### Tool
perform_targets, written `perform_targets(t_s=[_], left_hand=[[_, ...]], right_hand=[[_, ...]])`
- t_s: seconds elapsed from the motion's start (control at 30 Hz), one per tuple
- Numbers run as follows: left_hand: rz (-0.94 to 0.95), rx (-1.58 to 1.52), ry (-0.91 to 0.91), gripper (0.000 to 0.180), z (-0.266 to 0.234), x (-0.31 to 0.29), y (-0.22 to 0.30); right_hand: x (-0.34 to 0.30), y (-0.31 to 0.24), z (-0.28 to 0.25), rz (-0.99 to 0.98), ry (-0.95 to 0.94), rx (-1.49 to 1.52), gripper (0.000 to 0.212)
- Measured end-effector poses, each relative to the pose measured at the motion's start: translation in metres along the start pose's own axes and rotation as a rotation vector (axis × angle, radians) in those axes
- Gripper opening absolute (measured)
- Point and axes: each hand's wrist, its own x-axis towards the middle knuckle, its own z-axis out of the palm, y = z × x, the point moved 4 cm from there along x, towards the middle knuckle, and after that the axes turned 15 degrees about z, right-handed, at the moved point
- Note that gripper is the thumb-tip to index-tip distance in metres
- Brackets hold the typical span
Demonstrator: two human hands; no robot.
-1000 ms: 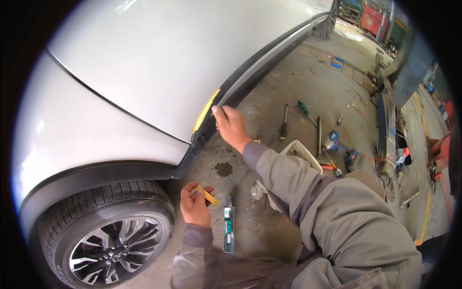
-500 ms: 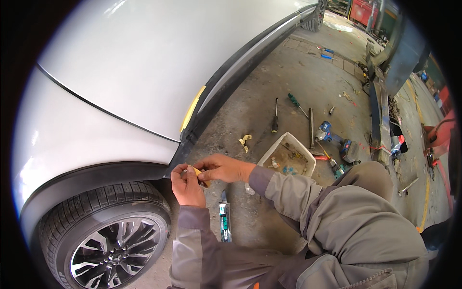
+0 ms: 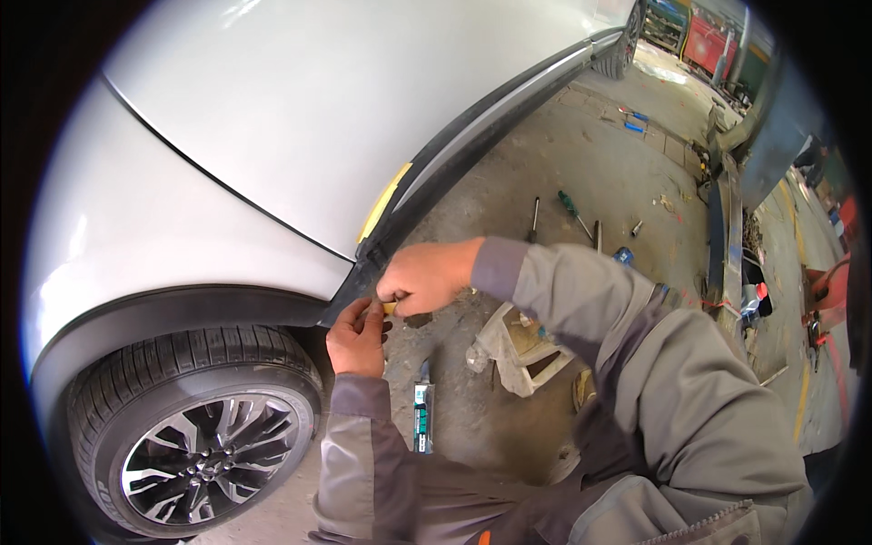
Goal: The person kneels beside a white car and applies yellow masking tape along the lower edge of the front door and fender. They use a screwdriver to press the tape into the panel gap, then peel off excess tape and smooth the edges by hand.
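My left hand (image 3: 357,341) is closed, thumb and fingers pinched together, beside the front end of the black sill below the silver car. Right against it, my right hand (image 3: 434,272) is curled with its knuckles up. Between the two sets of fingertips shows a small yellow piece of tape (image 3: 390,310), mostly covered by the fingers. Another yellow tape strip (image 3: 384,202) lies along the lower edge of the car door, just above the black sill trim (image 3: 490,136). On the floor below my hands is a slim green-and-white package (image 3: 423,418).
The car's wheel (image 3: 204,436) stands left of my left forearm. A whitish plastic tub (image 3: 518,377) sits partly behind my right sleeve. Beyond lie screwdrivers (image 3: 572,211) and a blue tool (image 3: 623,255). A metal lift post (image 3: 772,163) rises at the right.
My right hand has risen and its fingers have curled over the yellow tape. The right forearm now covers more tools. The tub appears nearer, and the whole view has shifted slightly.
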Motion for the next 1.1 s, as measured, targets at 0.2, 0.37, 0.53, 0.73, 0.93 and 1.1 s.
perform_targets(t_s=[0.2,0.37,0.53,0.73,0.93,1.1], left_hand=[[0.030,-0.161,0.009,0.024,0.018,-0.002,0.009],[0.099,-0.207,0.032,0.026,0.027,-0.005,0.016],[0.065,-0.068,-0.058,0.026,0.020,-0.012,0.012],[0.064,-0.012,-0.058,0.021,0.012,-0.013,0.007],[0.165,0.107,-0.022,0.017,0.015,-0.014,0.010],[0.311,0.241,0.010,0.016,0.033,-0.012,0.011]], right_hand=[[-0.011,-0.001,-0.028,-0.077,-0.167,-0.083,0.018],[-0.030,0.005,-0.030,-0.025,-0.157,0.062,0.018],[-0.030,0.009,-0.015,0.002,-0.211,0.085,0.018],[-0.025,0.008,-0.007,-0.086,-0.186,0.094,0.018],[-0.017,0.018,-0.008,0.028,-0.120,0.109,0.019],[-0.010,0.035,-0.009,0.264,0.059,0.003,0.033]])
